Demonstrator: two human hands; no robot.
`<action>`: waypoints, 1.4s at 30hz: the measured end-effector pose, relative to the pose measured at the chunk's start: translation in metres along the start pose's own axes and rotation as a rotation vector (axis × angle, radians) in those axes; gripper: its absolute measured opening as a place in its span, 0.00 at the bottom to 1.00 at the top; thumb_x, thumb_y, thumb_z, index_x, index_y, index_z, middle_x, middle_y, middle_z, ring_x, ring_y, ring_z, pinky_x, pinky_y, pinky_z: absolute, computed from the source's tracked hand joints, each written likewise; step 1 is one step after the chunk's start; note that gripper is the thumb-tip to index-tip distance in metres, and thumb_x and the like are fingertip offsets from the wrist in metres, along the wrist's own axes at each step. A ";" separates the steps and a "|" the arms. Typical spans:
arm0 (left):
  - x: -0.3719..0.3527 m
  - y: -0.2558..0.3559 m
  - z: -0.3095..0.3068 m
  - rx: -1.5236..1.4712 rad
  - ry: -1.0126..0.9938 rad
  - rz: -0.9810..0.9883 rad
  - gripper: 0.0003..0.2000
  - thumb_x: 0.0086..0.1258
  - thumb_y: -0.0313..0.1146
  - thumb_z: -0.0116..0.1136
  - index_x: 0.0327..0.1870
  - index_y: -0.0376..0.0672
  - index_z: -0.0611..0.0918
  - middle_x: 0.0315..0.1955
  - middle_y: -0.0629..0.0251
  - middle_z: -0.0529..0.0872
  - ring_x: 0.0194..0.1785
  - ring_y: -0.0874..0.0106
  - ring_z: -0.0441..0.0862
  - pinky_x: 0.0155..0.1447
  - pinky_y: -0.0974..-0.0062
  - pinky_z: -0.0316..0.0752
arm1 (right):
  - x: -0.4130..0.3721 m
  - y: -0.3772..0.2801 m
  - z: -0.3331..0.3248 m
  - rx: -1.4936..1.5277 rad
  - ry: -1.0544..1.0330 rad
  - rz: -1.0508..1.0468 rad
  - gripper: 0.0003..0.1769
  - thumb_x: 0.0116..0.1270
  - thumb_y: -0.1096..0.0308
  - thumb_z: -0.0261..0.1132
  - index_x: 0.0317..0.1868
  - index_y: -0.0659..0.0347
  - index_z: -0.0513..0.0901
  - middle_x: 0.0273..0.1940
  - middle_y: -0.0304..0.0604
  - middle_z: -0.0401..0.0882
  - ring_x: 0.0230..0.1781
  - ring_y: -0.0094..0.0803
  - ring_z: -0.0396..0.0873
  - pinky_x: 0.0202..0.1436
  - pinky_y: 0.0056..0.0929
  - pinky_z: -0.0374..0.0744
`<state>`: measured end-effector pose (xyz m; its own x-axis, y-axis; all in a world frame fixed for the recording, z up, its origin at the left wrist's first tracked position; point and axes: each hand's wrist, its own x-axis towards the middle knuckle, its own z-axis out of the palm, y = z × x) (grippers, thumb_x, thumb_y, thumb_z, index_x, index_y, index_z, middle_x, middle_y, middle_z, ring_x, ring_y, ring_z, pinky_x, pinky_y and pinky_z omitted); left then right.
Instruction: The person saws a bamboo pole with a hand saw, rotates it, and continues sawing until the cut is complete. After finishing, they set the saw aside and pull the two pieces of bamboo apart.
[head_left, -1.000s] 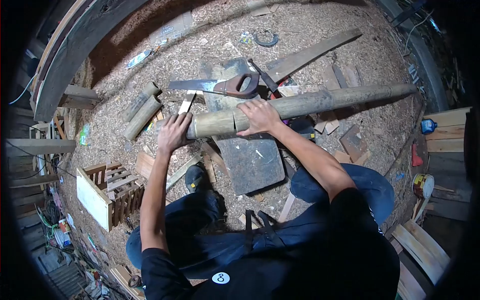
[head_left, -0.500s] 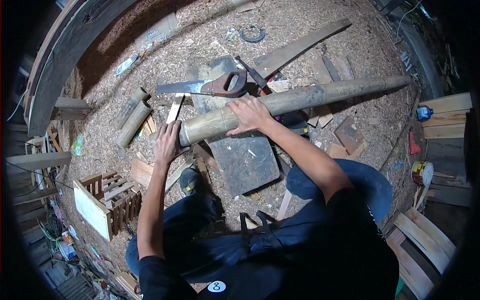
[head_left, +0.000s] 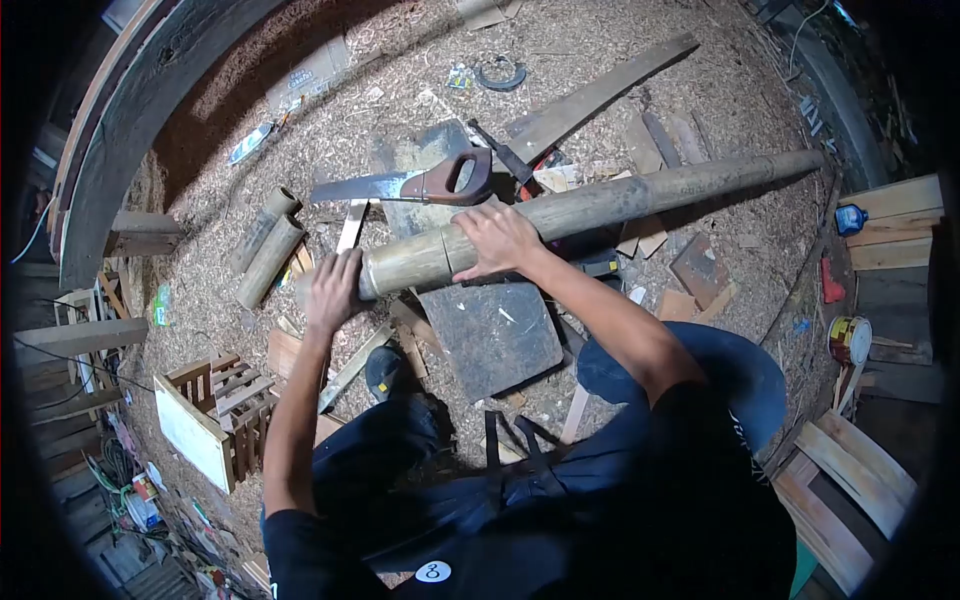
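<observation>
A long bamboo pole (head_left: 590,207) slants across the middle of the view, its thick end at the left and its thin end at the far right. My left hand (head_left: 332,290) is closed around the left end, and a blurred pale bit shows past its fingers. Over the top of the pole, farther right, my right hand (head_left: 492,238) presses with its thumb and fingers gripping the sides. A dark ring line runs round the bamboo beside that thumb. Just beyond the pole lies a handsaw (head_left: 415,184), its blade to the left. Beneath is a dark flat block (head_left: 495,340).
Two short bamboo pieces (head_left: 270,260) lie left of my left hand. A slatted wooden crate (head_left: 205,425) stands lower left. A long plank (head_left: 600,98), a dark-handled tool (head_left: 505,155) and wood scraps lie beyond the pole. A can (head_left: 850,340) is at right.
My left hand has tilted and shifted slightly down at the pole's left end. My right hand keeps its hold on the pole. The whole view has moved a little.
</observation>
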<state>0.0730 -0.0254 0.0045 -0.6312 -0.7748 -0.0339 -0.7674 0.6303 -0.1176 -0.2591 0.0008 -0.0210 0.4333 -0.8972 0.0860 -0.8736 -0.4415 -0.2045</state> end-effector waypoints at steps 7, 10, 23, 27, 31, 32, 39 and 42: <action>-0.001 0.004 0.003 -0.001 0.071 -0.023 0.52 0.32 0.53 0.81 0.65 0.45 0.70 0.56 0.63 0.78 0.60 0.61 0.76 0.67 0.63 0.69 | 0.000 0.001 0.004 -0.034 0.064 -0.031 0.55 0.39 0.19 0.65 0.48 0.65 0.76 0.42 0.51 0.82 0.43 0.45 0.84 0.51 0.40 0.80; -0.005 0.017 -0.001 -0.055 0.141 -0.064 0.53 0.31 0.52 0.81 0.65 0.45 0.70 0.57 0.64 0.78 0.60 0.62 0.75 0.68 0.65 0.67 | -0.002 -0.002 -0.007 -0.005 0.057 -0.021 0.55 0.39 0.19 0.65 0.48 0.66 0.76 0.41 0.51 0.82 0.42 0.45 0.84 0.50 0.41 0.80; 0.000 0.003 0.002 -0.079 0.195 0.007 0.47 0.37 0.50 0.78 0.64 0.44 0.71 0.57 0.60 0.77 0.61 0.59 0.74 0.65 0.60 0.68 | -0.002 -0.005 -0.003 -0.016 0.108 -0.011 0.52 0.39 0.25 0.70 0.54 0.62 0.77 0.45 0.50 0.80 0.46 0.46 0.80 0.58 0.43 0.75; -0.012 0.014 0.004 -0.044 0.288 -0.024 0.43 0.42 0.44 0.76 0.64 0.44 0.71 0.56 0.60 0.77 0.60 0.60 0.75 0.64 0.61 0.68 | -0.015 -0.016 -0.004 -0.034 0.165 -0.046 0.54 0.40 0.28 0.72 0.57 0.63 0.72 0.50 0.49 0.77 0.52 0.45 0.77 0.62 0.44 0.71; -0.022 0.020 0.001 -0.023 0.362 -0.048 0.41 0.46 0.40 0.73 0.66 0.45 0.70 0.55 0.59 0.77 0.59 0.61 0.75 0.63 0.63 0.68 | -0.023 -0.023 -0.002 -0.119 0.198 -0.066 0.53 0.37 0.32 0.75 0.59 0.61 0.72 0.49 0.47 0.76 0.54 0.42 0.75 0.60 0.44 0.69; -0.023 0.018 0.000 -0.018 0.362 -0.059 0.41 0.46 0.40 0.73 0.66 0.45 0.70 0.55 0.59 0.77 0.59 0.61 0.75 0.63 0.63 0.68 | -0.024 -0.024 -0.001 -0.149 0.218 -0.080 0.54 0.37 0.33 0.76 0.59 0.60 0.72 0.49 0.46 0.76 0.54 0.42 0.74 0.59 0.45 0.69; -0.029 0.015 -0.028 -0.092 0.166 -0.143 0.48 0.35 0.52 0.79 0.64 0.48 0.71 0.54 0.59 0.77 0.60 0.59 0.73 0.65 0.59 0.64 | -0.013 -0.015 -0.035 0.011 -0.165 -0.041 0.54 0.40 0.34 0.76 0.63 0.57 0.70 0.57 0.50 0.72 0.58 0.44 0.73 0.62 0.51 0.67; -0.032 0.018 -0.032 -0.178 0.195 -0.159 0.43 0.43 0.61 0.73 0.61 0.47 0.75 0.55 0.58 0.76 0.61 0.59 0.72 0.67 0.57 0.61 | -0.013 -0.012 -0.028 0.004 -0.170 -0.017 0.53 0.42 0.36 0.76 0.64 0.57 0.68 0.56 0.49 0.74 0.59 0.46 0.74 0.62 0.51 0.67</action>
<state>0.0754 0.0122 0.0355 -0.4978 -0.8515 0.1646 -0.8551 0.5136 0.0706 -0.2605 0.0172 0.0071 0.4798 -0.8740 -0.0769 -0.8650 -0.4565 -0.2081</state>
